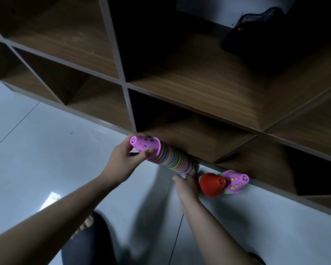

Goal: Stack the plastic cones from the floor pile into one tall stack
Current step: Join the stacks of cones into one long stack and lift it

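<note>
— Hands?
— My left hand (122,159) is gripping the pink cone (144,145) capping the stack (172,159). My right hand (186,185) is holding the stack's lower end. The hands are apart, one at each end.
— Stack position?
— It's slanting up to the left in front of the bottom row of the shelf (180,88). I can't tell whether its base is touching the floor (46,150).
— Loose ones?
— A red cone (211,184) is lying just right of my right hand, touching a second pink cone (235,180) by the shelf base.

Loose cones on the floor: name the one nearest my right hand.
The red cone, just beside the right hand; the loose pink cone lies beyond it, by the shelf.
</note>
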Demonstrator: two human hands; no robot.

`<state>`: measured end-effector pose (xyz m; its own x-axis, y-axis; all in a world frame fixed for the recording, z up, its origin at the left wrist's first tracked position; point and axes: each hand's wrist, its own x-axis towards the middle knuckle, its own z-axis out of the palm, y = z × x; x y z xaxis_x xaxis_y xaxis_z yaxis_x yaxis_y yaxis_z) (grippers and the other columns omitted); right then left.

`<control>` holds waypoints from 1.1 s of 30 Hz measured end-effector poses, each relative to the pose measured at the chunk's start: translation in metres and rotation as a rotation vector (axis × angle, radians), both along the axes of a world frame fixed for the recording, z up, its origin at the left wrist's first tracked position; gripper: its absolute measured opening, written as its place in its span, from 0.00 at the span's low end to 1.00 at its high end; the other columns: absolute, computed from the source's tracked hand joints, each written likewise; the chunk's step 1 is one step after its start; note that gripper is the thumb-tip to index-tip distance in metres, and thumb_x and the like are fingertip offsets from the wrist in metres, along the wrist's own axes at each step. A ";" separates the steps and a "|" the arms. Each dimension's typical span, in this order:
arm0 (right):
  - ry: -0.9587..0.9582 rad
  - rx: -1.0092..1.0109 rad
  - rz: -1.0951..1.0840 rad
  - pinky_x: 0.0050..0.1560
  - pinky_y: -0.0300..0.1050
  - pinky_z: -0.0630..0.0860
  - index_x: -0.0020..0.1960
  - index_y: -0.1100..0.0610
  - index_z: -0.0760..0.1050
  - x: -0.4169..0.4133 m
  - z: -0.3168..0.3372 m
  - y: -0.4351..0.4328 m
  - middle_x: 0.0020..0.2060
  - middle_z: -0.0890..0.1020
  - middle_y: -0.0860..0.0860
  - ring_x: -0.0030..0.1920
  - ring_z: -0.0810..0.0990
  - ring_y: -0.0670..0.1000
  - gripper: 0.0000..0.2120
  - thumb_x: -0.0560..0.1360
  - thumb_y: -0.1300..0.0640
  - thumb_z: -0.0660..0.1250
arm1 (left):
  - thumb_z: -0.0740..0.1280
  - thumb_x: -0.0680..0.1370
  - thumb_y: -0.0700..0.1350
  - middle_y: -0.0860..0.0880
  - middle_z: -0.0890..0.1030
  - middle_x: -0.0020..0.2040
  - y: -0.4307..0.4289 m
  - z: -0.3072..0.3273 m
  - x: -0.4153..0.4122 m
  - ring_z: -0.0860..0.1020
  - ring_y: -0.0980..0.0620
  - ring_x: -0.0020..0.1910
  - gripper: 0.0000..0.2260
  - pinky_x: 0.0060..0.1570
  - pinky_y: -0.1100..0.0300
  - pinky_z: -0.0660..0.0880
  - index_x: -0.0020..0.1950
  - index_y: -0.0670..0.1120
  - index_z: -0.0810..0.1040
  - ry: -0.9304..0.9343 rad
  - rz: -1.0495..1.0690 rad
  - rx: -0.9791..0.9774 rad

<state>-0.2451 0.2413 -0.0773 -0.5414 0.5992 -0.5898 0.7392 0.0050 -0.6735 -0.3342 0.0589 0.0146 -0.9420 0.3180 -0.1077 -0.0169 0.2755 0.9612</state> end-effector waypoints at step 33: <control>0.472 -0.341 -0.301 0.45 0.43 0.71 0.50 0.59 0.79 0.115 0.172 0.054 0.39 0.82 0.47 0.44 0.77 0.51 0.12 0.66 0.63 0.72 | 0.80 0.75 0.52 0.53 0.87 0.53 0.109 0.262 0.062 0.86 0.53 0.53 0.17 0.53 0.45 0.84 0.60 0.52 0.79 0.397 -0.515 -0.164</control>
<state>-0.1299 0.2954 0.0948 -0.6266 0.5860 -0.5138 0.2996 -0.4275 -0.8529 -0.2726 0.1674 0.2767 -0.6527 0.7463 0.1306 0.5021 0.2970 0.8122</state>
